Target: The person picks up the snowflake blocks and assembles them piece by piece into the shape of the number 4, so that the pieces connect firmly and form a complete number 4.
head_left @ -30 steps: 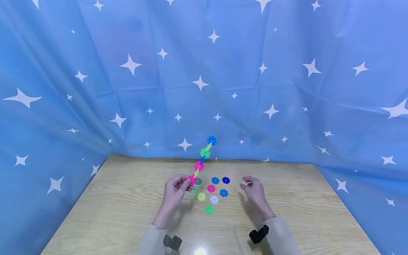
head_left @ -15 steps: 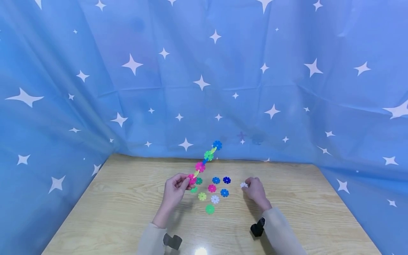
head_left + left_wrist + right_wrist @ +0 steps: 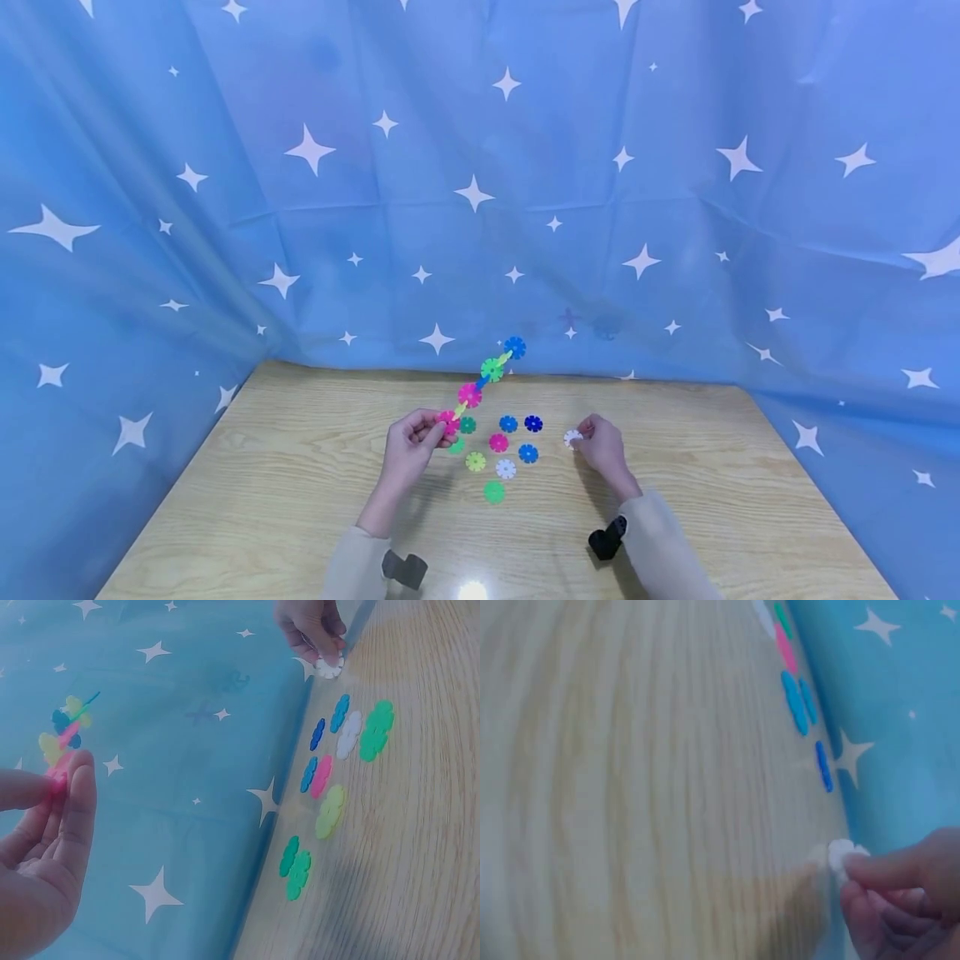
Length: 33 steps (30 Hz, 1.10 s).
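My left hand (image 3: 410,443) pinches the pink disc at the lower end of a chain of notched snowflake discs (image 3: 470,394). Pink, yellow, blue and green discs slot together in it, slanting up to the right with a blue disc (image 3: 515,347) at the tip. To the right, my right hand (image 3: 602,448) pinches a single white snowflake disc (image 3: 572,438) between thumb and fingers. That white disc (image 3: 330,667) also shows beneath the fingers in the left wrist view. The two hands are apart, with loose discs on the table between them.
Several loose discs lie on the wooden table (image 3: 300,500): a pink disc (image 3: 498,442), a white disc (image 3: 506,469), a yellow disc (image 3: 476,462), a green disc (image 3: 494,492), a dark blue disc (image 3: 533,423) and others. A blue star-patterned curtain (image 3: 420,167) hangs behind the table.
The chain has tilted further to the right, its blue tip lowering. The white disc in my right hand has turned from edge-on to show its face. The loose discs stay put.
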### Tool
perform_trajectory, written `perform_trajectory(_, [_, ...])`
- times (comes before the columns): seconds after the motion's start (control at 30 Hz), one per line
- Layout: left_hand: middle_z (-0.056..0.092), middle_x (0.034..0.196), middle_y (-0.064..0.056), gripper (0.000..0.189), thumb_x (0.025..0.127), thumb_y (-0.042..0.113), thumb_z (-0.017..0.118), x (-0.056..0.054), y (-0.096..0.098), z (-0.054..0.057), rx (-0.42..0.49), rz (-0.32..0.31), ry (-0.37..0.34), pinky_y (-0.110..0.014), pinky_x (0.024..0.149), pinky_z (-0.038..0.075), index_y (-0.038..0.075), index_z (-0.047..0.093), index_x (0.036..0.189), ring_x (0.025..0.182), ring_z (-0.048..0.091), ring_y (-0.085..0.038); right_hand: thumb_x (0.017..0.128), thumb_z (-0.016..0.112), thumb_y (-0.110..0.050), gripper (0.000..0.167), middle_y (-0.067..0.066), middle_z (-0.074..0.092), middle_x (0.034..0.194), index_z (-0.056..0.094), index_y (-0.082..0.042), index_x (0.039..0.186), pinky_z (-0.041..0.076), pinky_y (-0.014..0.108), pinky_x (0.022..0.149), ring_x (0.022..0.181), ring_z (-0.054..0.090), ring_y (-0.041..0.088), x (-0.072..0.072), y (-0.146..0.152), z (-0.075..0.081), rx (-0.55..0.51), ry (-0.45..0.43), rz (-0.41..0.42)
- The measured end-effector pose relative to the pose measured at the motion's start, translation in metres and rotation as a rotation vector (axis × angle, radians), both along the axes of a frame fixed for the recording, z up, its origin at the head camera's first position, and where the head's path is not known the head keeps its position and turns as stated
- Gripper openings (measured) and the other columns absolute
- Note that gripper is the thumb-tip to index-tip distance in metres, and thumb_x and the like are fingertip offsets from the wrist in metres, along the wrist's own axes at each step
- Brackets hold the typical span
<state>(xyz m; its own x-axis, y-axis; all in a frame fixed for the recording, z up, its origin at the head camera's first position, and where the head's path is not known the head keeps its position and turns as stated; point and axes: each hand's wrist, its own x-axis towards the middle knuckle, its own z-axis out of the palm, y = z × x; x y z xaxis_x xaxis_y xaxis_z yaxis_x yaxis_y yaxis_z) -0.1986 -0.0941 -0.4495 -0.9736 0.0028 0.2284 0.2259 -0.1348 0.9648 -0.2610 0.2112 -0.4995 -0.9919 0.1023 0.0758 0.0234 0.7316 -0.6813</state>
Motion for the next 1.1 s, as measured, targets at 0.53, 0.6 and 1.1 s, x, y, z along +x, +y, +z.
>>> perform_trajectory(0.53, [0.065,0.082,-0.024,0.012,0.09,-0.008,0.054,-0.002,0.002,-0.002,0.01,-0.012,0.011,-0.027,0.069,0.059,-0.017,0.058,0.097,0.068,0.065,-0.01,0.085,0.063,0.001,0.018,0.009,0.062,0.064,0.063,0.011,0.1,0.058,0.035,0.053,0.053,0.06,0.02,0.029,-0.054,0.036,-0.572,-0.055,0.042])
perform_trajectory(0.6, [0.065,0.081,-0.023,0.011,0.09,-0.009,0.054,-0.001,0.002,-0.002,0.013,-0.012,0.002,-0.027,0.068,0.059,-0.017,0.058,0.097,0.067,0.065,-0.01,0.085,0.063,0.001,0.017,0.01,0.062,0.064,0.063,0.01,0.1,0.057,0.03,0.052,0.052,0.059,0.017,0.033,-0.063,0.039,-0.623,-0.06,0.056])
perform_trajectory(1.1, [0.064,0.082,-0.026,0.011,0.087,-0.013,0.054,-0.001,0.009,-0.001,0.066,-0.012,-0.023,-0.025,0.067,0.059,-0.019,0.056,0.096,0.064,0.065,-0.009,0.088,0.059,0.003,0.022,0.006,0.063,0.066,0.058,0.016,0.106,0.054,0.018,0.053,0.056,0.059,0.009,0.051,-0.121,0.063,-0.947,-0.033,0.184])
